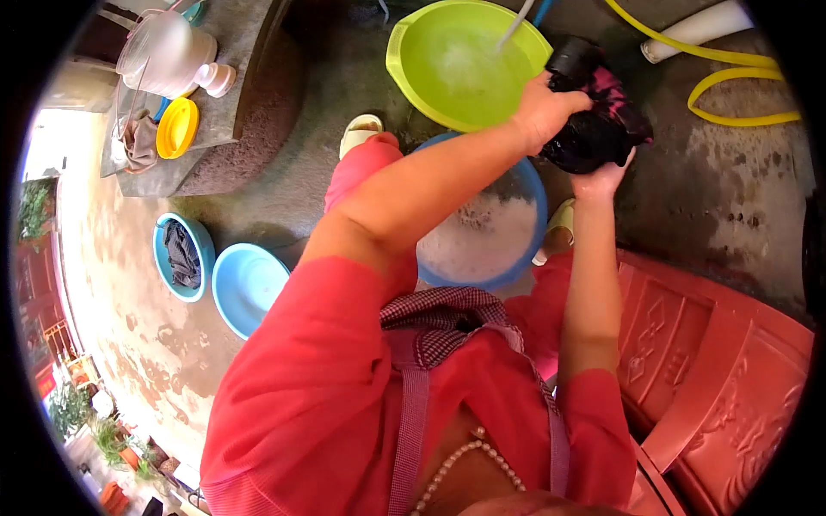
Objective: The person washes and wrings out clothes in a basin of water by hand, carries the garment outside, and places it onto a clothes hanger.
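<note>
While your L hand (546,112) grips the dark cloth (598,107) from its L side, thumb laid across, your R hand (604,176) grasps it from below; most R fingers are hid, so can't tell how tight. Cloth's bunched & twisted, black w/ pink patches, held out in front of you just R of the lime basin (394,64) & by the upper R rim of the blue tub (542,211).

Lime basin has water in it, w/ a grey pipe (516,24) reaching over it. Blue tub sits btwn your feet, whitish stuff inside. On your L are 2 lt-blue basins, side by side: the farther basin (203,249) w/ dark clothes (181,254) in it, the nearer basin (251,288) next to it. Yellow lid (177,127) is on the ledge (219,112), upper L; yellow hose (727,82) loops upper R. Red panelled furniture (688,344) stands lower R.
</note>
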Action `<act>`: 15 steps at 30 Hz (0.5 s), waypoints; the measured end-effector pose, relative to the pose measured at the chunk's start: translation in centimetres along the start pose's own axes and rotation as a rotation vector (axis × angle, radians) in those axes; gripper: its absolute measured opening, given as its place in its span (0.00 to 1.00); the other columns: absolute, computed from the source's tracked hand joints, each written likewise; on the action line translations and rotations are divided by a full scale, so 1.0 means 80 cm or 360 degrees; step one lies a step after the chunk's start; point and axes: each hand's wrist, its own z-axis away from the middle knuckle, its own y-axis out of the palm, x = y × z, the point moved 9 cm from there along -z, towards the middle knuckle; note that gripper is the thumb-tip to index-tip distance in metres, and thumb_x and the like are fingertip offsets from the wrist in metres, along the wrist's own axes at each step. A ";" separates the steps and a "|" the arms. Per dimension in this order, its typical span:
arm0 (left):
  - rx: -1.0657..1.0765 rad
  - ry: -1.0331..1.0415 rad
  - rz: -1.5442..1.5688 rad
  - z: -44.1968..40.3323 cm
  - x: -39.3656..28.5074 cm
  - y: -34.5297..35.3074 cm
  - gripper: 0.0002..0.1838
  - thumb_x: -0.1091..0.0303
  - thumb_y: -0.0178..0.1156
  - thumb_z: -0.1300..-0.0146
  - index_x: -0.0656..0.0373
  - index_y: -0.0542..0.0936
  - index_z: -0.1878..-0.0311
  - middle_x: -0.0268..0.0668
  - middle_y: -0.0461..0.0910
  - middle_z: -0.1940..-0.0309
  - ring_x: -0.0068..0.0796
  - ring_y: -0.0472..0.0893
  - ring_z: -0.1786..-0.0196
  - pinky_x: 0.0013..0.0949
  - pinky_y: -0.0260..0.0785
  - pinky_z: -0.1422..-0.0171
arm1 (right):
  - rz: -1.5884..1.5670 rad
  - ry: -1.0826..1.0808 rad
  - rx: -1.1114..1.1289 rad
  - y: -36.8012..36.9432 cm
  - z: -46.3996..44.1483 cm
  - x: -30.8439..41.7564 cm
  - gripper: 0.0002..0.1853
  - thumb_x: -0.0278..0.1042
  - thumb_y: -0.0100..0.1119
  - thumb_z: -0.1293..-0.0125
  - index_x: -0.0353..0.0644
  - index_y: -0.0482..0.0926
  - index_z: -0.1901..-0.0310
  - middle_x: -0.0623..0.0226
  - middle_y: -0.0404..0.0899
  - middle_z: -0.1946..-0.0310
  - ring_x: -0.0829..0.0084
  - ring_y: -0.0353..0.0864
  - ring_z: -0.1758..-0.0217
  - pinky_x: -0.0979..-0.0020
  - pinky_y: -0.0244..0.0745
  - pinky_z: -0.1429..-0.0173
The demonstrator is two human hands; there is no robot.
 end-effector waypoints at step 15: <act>0.0457 0.0456 -0.0909 0.009 -0.046 0.029 0.29 0.55 0.68 0.59 0.64 0.78 0.54 0.47 0.81 0.60 0.41 0.80 0.55 0.35 0.70 0.46 | -0.0366 0.0490 0.0392 0.000 -0.015 -0.051 0.28 0.55 0.40 0.32 0.46 0.66 0.38 0.61 0.69 0.40 0.60 0.69 0.38 0.56 0.64 0.34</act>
